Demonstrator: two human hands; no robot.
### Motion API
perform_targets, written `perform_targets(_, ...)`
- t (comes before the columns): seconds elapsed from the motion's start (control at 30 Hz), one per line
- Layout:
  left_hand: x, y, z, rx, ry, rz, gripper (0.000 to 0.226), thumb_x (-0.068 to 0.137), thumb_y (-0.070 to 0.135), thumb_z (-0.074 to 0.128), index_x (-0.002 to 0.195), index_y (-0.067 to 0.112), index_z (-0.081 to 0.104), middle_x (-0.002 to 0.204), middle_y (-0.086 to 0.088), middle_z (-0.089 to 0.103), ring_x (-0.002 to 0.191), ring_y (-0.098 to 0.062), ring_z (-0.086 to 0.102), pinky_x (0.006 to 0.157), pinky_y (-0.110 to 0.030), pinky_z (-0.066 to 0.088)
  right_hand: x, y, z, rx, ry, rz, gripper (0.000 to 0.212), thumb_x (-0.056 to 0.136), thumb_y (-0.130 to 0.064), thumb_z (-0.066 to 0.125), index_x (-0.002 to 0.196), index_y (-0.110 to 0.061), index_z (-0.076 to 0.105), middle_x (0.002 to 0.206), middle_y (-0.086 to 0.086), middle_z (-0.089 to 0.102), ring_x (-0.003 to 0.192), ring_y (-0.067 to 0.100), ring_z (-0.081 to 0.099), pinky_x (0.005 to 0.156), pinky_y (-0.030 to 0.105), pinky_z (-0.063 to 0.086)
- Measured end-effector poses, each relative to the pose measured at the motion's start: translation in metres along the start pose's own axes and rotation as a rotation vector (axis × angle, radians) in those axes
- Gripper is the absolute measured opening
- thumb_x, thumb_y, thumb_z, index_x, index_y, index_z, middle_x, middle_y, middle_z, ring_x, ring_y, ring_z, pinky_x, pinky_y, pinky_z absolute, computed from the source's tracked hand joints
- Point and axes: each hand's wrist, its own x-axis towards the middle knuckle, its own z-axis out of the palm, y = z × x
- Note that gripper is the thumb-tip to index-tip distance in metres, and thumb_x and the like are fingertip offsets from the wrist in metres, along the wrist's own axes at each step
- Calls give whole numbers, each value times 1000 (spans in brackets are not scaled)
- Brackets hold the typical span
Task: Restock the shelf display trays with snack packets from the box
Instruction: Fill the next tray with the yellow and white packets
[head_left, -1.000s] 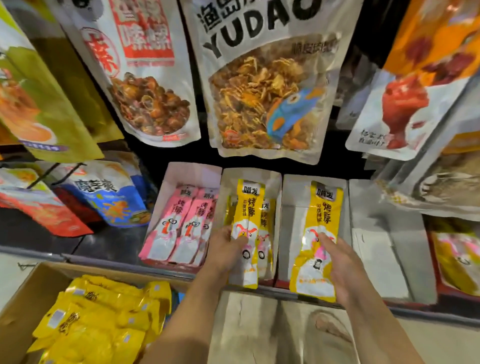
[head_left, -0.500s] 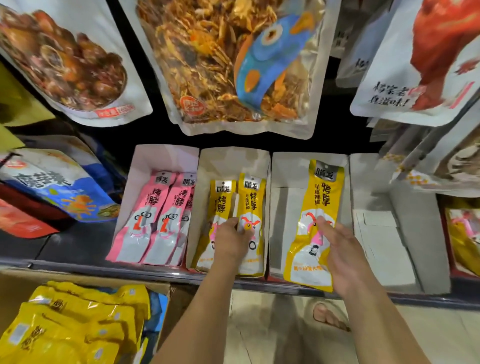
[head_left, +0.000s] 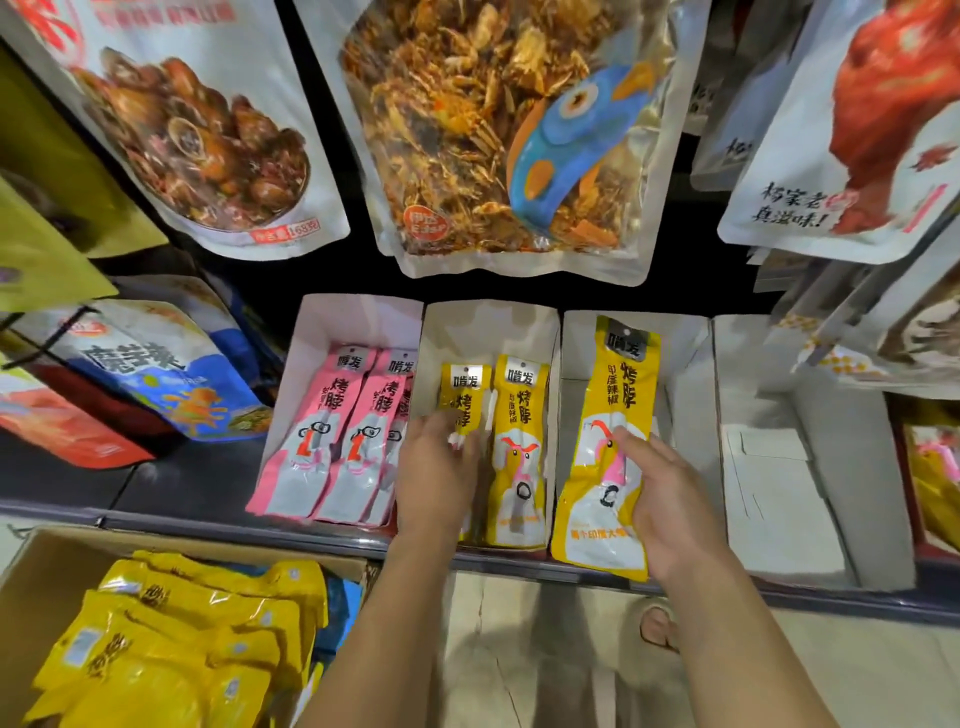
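Several white display trays stand side by side on the shelf. The second tray (head_left: 488, 322) holds yellow packets (head_left: 519, 415); my left hand (head_left: 434, 478) rests on its left-hand packet (head_left: 462, 395), fingers spread over it. My right hand (head_left: 660, 499) grips a longer yellow packet (head_left: 618, 395) by its lower right part, lying over the third tray (head_left: 685, 353) with its bottom end past the shelf edge. The left tray (head_left: 358, 317) holds pink packets (head_left: 322, 441). A cardboard box (head_left: 31, 566) at lower left is full of yellow packets (head_left: 171, 639).
The fourth tray (head_left: 831, 493) holds only a white insert. Large snack bags (head_left: 498, 135) hang just above the trays, others lie at left (head_left: 156, 374) and right. The shelf's front rail (head_left: 208, 525) runs across. A sandalled foot (head_left: 657, 623) stands on the tiled floor below.
My left hand has set its yellow packet down in the second tray and slid onto the left-hand packet. The right hand's packet sits slightly deeper over the third tray.
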Motion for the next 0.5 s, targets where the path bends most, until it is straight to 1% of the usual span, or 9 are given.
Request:
perform_targets(0.1,4,-12,-21,-59,190,-15,30,93,28,62,122,19,62,112,-1,56,102,-20,55,87,-37,50,-2,7,20,16,-31,17,17,94,-12,61,93,-18,77,88,9,78,73,24,76,55,34,59)
perform_targets(0.13,6,-17,-25,-74,212,-36,30,93,25,61,122,18,62,113,-3,57,101,-22,55,87,-36,49,-2,11,27,9,-35,22,18,93,-10,61,95,-16,78,91,11,78,77,28,76,61,39,62)
perform_targets(0.2,9,-31,-30,-105,152,-77,30,94,22,60,123,18,65,112,-3,63,97,-19,61,83,-33,51,0,21,39,-16,-54,31,23,93,-9,63,112,-10,74,104,19,75,94,38,73,81,55,59)
perform_targets(0.23,10,-37,-32,-121,98,-89,29,94,21,59,123,19,67,109,-1,68,94,-16,64,81,-32,53,2,26,44,-30,-66,36,26,93,-10,63,117,-9,71,108,20,74,99,41,71,87,60,56)
perform_targets(0.27,11,-41,-34,-140,53,-100,29,94,21,60,122,20,69,106,2,71,92,-14,67,81,-31,55,4,32,48,-45,-78,40,27,93,-10,64,119,-9,71,110,20,74,102,42,71,89,61,54)
perform_targets(0.33,14,-47,-38,-171,11,-123,26,93,22,63,117,21,72,100,5,74,91,-13,69,79,-24,53,8,42,58,-81,-101,47,26,93,-11,64,119,-10,70,110,19,74,101,40,71,90,60,55)
perform_targets(0.43,20,-50,-42,-249,-30,-164,22,92,18,66,112,20,74,93,6,73,83,-8,66,67,-4,45,19,56,76,-142,-107,31,26,92,-8,65,118,-7,68,109,18,75,98,37,72,87,56,57)
perform_targets(0.47,22,-51,-42,-281,-42,-177,21,92,16,66,111,19,75,92,6,73,81,-7,66,64,-1,43,26,63,83,-176,-102,24,25,92,-7,66,117,-7,69,108,18,75,97,37,72,86,55,58)
perform_targets(0.5,24,-52,-42,-309,-51,-190,21,92,14,67,110,19,75,93,6,74,81,-7,66,65,-2,43,32,69,88,-214,-92,13,24,91,-7,68,115,-8,70,107,17,75,97,36,72,85,54,58)
